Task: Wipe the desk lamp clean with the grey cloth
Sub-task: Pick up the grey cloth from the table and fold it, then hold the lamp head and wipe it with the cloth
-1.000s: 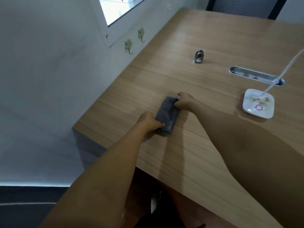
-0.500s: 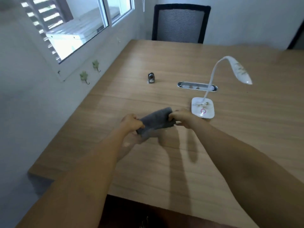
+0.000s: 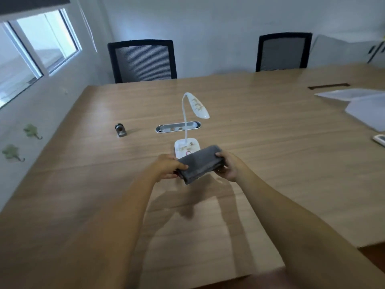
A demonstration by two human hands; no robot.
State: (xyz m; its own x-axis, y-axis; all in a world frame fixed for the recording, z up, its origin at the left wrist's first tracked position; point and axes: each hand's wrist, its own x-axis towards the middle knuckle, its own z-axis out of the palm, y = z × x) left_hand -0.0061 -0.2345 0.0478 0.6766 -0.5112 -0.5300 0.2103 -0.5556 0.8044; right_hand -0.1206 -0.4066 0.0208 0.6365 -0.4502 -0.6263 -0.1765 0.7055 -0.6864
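Two bare hands hold a folded grey cloth point(image 3: 200, 163) up over the wooden counter point(image 3: 270, 153). The left hand point(image 3: 166, 166) grips the left end of the cloth, with its fingers point(image 3: 180, 166) curled shut over the top edge. The right hand point(image 3: 228, 165) grips the right end, with its fingers point(image 3: 218, 154) pinching the cloth from above and below. The cloth stretches between the two hands and tilts, so its left end sits lower.

The white desk lamp point(image 3: 188, 130) stands on the counter just behind the cloth. The cloth hides the front edge of its square base, but I cannot tell if they touch. The lamp's thin neck goes up and bends over, and its head points down to the right.

Behind the lamp is a long silver slot point(image 3: 178, 127) set in the counter. A small dark metal thing point(image 3: 120, 130) sits to the left of it. Two black chairs point(image 3: 143, 60) stand at the far side. White papers point(image 3: 364, 103) lie far to the right.
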